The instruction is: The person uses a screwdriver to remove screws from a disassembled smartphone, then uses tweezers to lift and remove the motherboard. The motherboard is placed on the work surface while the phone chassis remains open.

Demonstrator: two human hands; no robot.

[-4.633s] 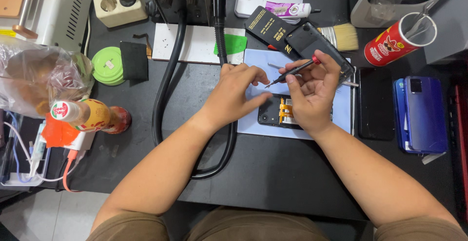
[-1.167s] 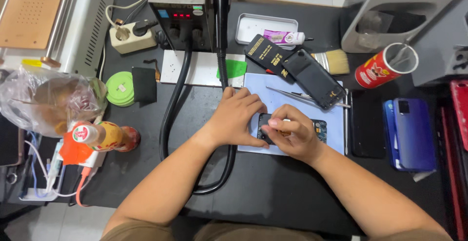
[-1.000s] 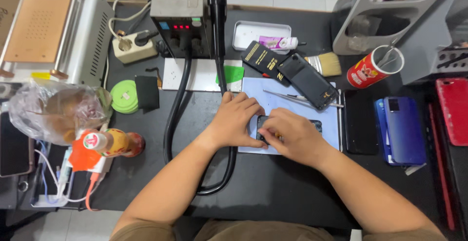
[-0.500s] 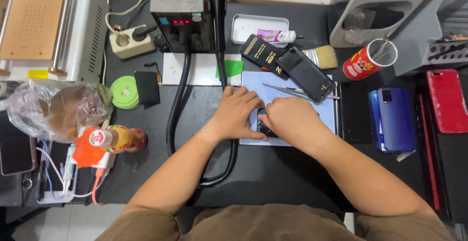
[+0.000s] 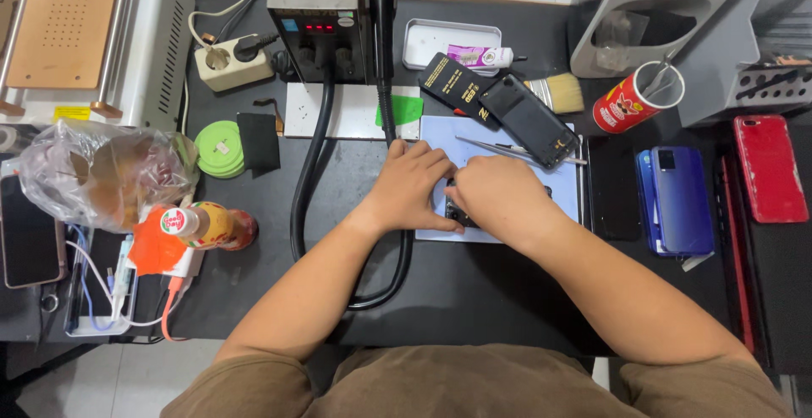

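I see a big black table [image 5: 507, 299] with a light blue mat [image 5: 568, 198] in the middle. My left hand [image 5: 414, 185] lies flat on the mat, fingers loose, touching a small dark phone part [image 5: 455, 213]. My right hand [image 5: 499, 198] covers that part (I cannot tell if its fingers pinch it). Thin tweezers [image 5: 491, 145] lie just behind, on the far side.

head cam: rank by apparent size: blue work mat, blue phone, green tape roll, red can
1. blue work mat, though the hands hide part of it
2. blue phone
3. red can and green tape roll: look alike, not ranked
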